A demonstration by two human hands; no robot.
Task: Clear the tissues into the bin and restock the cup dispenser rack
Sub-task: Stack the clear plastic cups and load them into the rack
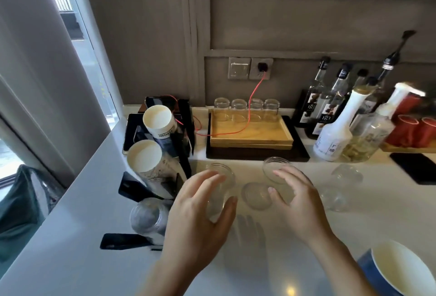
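Observation:
The black cup dispenser rack (184,126) stands at the counter's left. It holds two sloping stacks of white paper cups (157,118) and a stack of clear plastic cups (148,215) at the bottom. My left hand (198,220) is wrapped around a clear plastic cup (220,173) just right of the rack. My right hand (299,203) grips a second clear cup (274,166). A third clear cup (256,195) sits between my hands. No tissues are in view.
Two more clear cups (339,185) stand to the right. A wooden tray (250,133) with glass jars and a red cable sits behind, and syrup bottles (330,107) stand at the back right. A blue paper cup (401,272) is at the lower right. A dark bag (18,201) hangs below the counter's left edge.

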